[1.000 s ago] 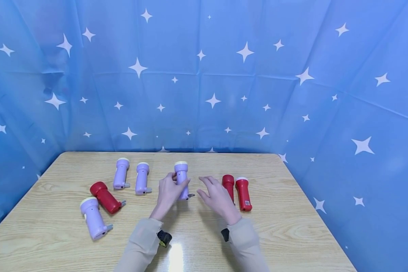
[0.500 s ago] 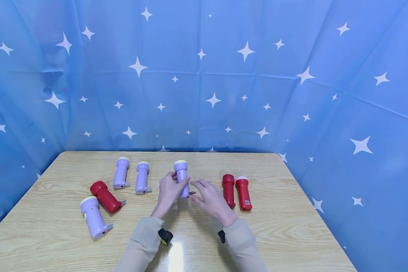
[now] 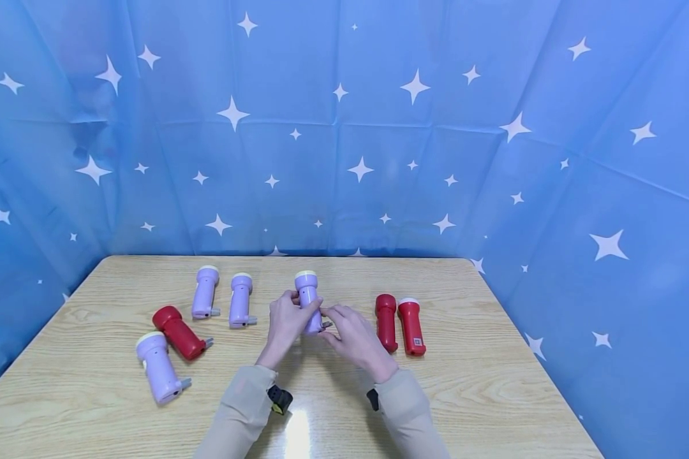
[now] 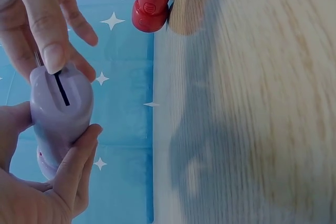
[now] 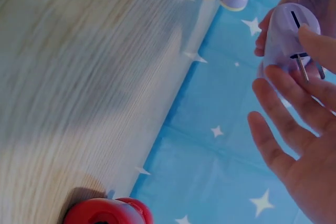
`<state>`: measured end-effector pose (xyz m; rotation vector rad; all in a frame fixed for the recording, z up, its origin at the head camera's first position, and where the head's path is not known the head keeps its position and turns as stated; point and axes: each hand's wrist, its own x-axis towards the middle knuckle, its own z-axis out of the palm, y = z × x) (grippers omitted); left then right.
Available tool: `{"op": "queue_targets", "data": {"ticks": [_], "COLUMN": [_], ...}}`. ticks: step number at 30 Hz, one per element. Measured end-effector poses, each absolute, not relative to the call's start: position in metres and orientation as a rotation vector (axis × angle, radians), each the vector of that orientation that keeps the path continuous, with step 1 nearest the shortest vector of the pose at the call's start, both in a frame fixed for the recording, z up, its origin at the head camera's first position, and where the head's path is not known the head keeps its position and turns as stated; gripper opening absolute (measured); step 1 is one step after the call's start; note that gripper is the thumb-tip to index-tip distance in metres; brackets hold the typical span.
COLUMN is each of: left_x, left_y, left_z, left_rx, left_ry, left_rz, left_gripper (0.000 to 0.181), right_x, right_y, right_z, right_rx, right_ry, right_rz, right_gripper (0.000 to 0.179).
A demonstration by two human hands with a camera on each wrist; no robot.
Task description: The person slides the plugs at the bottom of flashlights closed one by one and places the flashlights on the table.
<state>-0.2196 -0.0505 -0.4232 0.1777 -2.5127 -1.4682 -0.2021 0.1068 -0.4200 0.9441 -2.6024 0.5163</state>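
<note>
A purple flashlight (image 3: pixel 307 293) with a cream-rimmed head is gripped in my left hand (image 3: pixel 286 325), fingers on one side and thumb on the other. Its base, with a dark slot, faces the camera in the left wrist view. Two metal plug prongs (image 5: pixel 302 68) stick out sideways from that base. My right hand (image 3: pixel 356 335) is at the prong end. Its thumb (image 4: pixel 53 56) touches the base beside the slot, while its other fingers lie loosely extended on the far side of the prongs.
Left on the wooden table (image 3: pixel 471 408) lie several more flashlights: purple ones (image 3: pixel 204 296) (image 3: pixel 240 303) (image 3: pixel 159 370) and a red one (image 3: pixel 179 333), prongs out. Two red flashlights (image 3: pixel 386 322) (image 3: pixel 411 328) lie side by side at right. A blue star-patterned curtain (image 3: pixel 344 127) hangs behind.
My right hand has moved left from beside the red flashlights to the prong end of the purple flashlight. My left hand keeps its grip in nearly the same place.
</note>
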Motion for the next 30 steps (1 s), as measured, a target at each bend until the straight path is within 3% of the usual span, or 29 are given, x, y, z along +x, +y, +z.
{"op": "queue_targets", "data": {"ticks": [30], "left_x": [-0.2174], "left_y": [-0.0481], "left_z": [-0.4204], "left_rx": [0.212], "left_ry": [-2.509], "left_rz": [-1.444], "left_gripper": [0.055], "right_x": [-0.204], "right_y": [0.1001], "right_z": [-0.4218], "right_rx": [0.93], "right_ry": [-2.429], "right_rz": [0.468], "right_gripper": [0.029]}}
